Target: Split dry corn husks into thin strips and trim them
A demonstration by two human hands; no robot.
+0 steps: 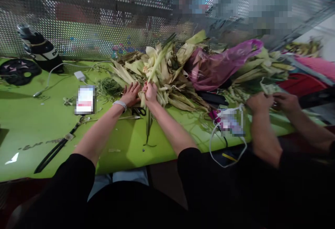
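Observation:
My left hand (pixel 130 94) lies flat with fingers spread on the near edge of a heap of pale corn husks (pixel 167 72) on the green table (pixel 31 124). My right hand (pixel 150 92) is closed round a bundle of long husk strips (pixel 157 61) that stick up and away from me. Black-handled scissors (pixel 139 111) lie on the table between my wrists. A long green strip (pixel 148 126) hangs down toward me below the right hand.
A phone (pixel 85 99) with a white charger cable (pixel 52 70) lies at left, beside a long dark strap (pixel 56 149). A pink plastic bag (pixel 217 65) rests on the husks. A co-worker's two hands (pixel 272 103) work husks at right. A perforated metal screen (pixel 78 20) backs the table.

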